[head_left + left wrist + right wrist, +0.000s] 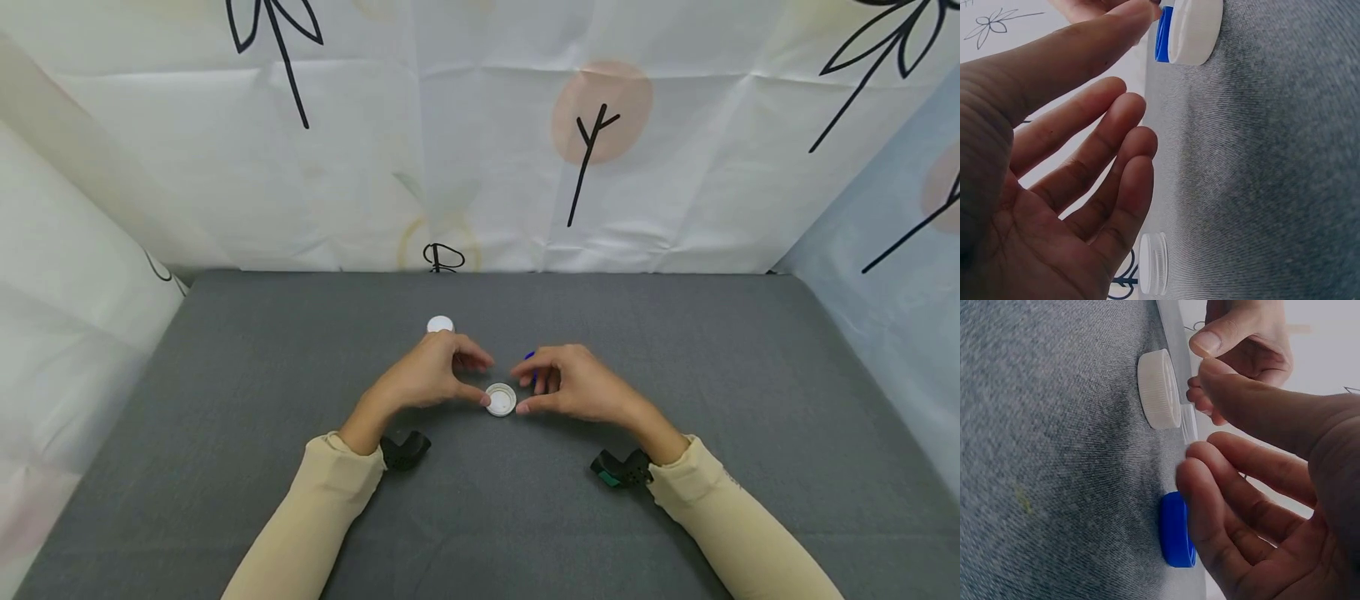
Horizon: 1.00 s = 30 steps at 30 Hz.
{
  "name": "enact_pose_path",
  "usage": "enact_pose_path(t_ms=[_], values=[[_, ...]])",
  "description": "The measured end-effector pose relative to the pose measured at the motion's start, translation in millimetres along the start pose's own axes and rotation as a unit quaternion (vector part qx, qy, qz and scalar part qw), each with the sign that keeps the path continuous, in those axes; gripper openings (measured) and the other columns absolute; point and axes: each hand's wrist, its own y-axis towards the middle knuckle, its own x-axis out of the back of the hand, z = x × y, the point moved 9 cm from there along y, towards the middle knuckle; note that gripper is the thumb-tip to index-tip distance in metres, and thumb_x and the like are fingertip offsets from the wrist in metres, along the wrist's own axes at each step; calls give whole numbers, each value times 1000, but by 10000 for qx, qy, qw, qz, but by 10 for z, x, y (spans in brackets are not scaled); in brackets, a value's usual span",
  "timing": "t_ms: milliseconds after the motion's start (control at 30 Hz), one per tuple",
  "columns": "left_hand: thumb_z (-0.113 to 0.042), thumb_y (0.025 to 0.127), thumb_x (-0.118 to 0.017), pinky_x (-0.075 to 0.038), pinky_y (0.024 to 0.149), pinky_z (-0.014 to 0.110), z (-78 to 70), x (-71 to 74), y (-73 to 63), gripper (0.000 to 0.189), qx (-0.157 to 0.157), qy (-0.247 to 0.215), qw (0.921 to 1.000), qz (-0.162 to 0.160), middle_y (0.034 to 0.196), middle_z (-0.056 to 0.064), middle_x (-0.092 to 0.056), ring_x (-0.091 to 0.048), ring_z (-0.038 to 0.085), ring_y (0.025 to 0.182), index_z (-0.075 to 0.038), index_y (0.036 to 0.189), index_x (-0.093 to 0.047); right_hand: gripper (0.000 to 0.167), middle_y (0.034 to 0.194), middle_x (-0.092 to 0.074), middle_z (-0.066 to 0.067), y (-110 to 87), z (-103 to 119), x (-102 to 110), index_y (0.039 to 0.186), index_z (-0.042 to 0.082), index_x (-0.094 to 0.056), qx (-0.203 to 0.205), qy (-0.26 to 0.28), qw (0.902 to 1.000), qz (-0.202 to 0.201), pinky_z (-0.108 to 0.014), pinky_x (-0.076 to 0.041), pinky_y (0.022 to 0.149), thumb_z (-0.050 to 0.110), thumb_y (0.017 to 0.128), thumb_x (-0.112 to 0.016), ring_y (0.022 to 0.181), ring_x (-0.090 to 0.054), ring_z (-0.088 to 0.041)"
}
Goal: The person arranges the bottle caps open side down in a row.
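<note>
A white ridged bottle cap (pixel 501 400) lies on the grey table between the hands, its hollow side up. My left hand (pixel 431 371) is just left of it, the thumb tip at or very near its rim; contact cannot be made out. To its right hovers my right hand (pixel 581 385), fingers loosely bent and holding nothing. A blue cap (pixel 1177 531) sits beside the right fingers, mostly hidden by them in the head view. Beyond the left hand stands another white cap (pixel 440 323), which shows a clear ridged side in the left wrist view (pixel 1152 264).
Grey cloth covers the table (pixel 480 517). A white patterned curtain (pixel 495 150) hangs along its back edge, with more fabric at the left and right sides. A dark wrist camera (pixel 405 451) is strapped at the left cuff, and another (pixel 621 469) at the right.
</note>
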Motion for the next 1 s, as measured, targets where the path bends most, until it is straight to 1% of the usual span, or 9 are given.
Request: enact_pose_path(t_ms=[200, 300, 400, 567, 733, 1000], values=[[-13, 73, -94, -55, 81, 35, 18, -66, 19, 40, -16, 28, 9997, 222, 95, 3, -72, -65, 19, 88, -3, 107, -77, 43, 93, -71, 0, 1, -41, -60, 117, 0, -73, -302, 168, 9990, 291, -26, -57, 68, 19, 81, -88, 74, -66, -7], [-13, 72, -94, -54, 79, 31, 37, -92, 25, 40, 33, 28, 9995, 318, 93, 2, -71, -64, 18, 86, -4, 106, -77, 45, 93, -71, -1, 3, -40, -93, 117, -1, -73, -365, 257, 9983, 384, -26, -57, 69, 19, 80, -89, 75, -67, -8], [-13, 72, -95, -53, 77, 29, 43, -107, 23, 40, 29, 27, 9993, 379, 93, 2, -70, -64, 17, 85, -3, 107, -77, 43, 93, -71, -2, 11, -28, -124, 115, -1, -74, -344, 273, 9982, 405, -26, -57, 69, 18, 79, -90, 74, -67, -7], [-13, 70, -95, -53, 76, 28, 58, -137, 26, 40, 85, 48, 9989, 454, 91, -1, -70, -62, 14, 83, -5, 105, -77, 40, 91, -70, 0, 25, -3, -152, 111, 2, -76, -229, 99, 9993, 294, -24, -57, 66, 17, 78, -90, 71, -66, -5], [-13, 70, -96, -51, 75, 27, 97, -170, 35, 38, 159, 151, 9985, 492, 89, -3, -69, -61, 12, 81, -8, 102, -78, 38, 88, -68, 3, 37, 9, -168, 110, 5, -77, -210, -98, 9997, 125, -24, -55, 64, 18, 77, -91, 70, -64, -4], [-14, 71, -95, -51, 74, 26, 91, -200, 48, 32, 4, 312, 9984, 472, 87, -4, -68, -59, 10, 80, -9, 98, -79, 38, 82, -68, 3, 52, 16, -191, 109, 4, -77, -254, -399, 9988, -130, -23, -52, 61, 16, 76, -92, 68, -60, -3]])
